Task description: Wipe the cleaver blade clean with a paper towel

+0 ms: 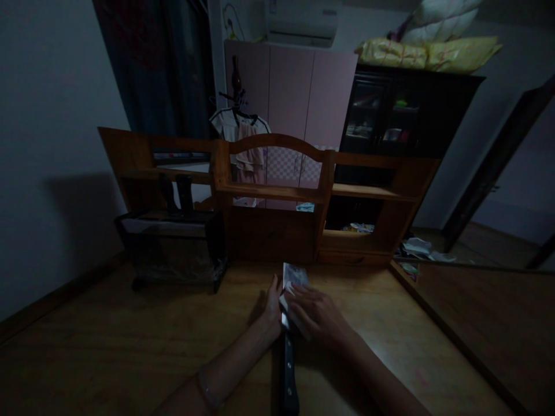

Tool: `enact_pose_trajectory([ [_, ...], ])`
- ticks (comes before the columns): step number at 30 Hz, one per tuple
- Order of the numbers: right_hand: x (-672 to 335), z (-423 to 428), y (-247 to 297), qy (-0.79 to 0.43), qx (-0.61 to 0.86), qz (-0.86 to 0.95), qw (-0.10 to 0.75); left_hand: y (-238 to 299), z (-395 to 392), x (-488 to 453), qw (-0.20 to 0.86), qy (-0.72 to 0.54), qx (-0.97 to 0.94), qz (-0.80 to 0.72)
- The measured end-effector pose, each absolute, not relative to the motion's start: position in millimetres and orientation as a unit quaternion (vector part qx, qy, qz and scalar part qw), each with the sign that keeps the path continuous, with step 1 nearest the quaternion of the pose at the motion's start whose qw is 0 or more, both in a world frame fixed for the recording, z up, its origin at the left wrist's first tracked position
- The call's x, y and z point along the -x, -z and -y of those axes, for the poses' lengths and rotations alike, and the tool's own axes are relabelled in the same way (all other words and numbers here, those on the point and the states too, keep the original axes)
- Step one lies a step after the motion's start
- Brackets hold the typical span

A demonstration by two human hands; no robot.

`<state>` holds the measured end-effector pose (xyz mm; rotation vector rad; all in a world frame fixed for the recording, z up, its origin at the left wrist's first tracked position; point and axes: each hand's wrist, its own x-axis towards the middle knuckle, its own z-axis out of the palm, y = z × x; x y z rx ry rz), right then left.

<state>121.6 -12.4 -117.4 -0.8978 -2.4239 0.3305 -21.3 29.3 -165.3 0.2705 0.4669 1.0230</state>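
A long knife lies on the wooden desk with its dark handle toward me and its blade pointing away. My left hand rests beside the blade's left edge, fingers straight and together. On the blade's right side my right hand lies flat over a pale cloth or paper, fingers stretched toward the steel. The room is dim, so the cloth's shape is hard to make out.
A wooden desk hutch with shelves stands along the desk's back edge. A dark rack with a clear panel sits at the back left. The desk's right edge drops to the floor. A pink wardrobe and a dark cabinet stand behind.
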Motion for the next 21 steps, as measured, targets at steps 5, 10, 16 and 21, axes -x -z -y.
enact_pose_trajectory([
  [5, -133.6, -5.3, 137.0, -0.107, 0.439, 0.791, 0.413, 156.9, -27.1, 17.0, 0.84, -0.484, -0.128, -0.211],
  [10, -141.4, -15.2, 152.8, -0.106, 0.494, 0.731, 0.458, 152.0, -26.4, 14.8, 0.851, -0.467, -0.15, -0.187],
  [16, -142.9, -18.7, 157.7, -0.096, 0.533, 0.727, 0.422, 152.5, -28.0, 15.3, 0.865, -0.447, -0.164, -0.158],
  [21, -140.9, -16.1, 152.0, -0.111, 0.535, 0.723, 0.423, 168.9, -35.8, 18.4, 0.852, -0.449, -0.16, -0.218],
])
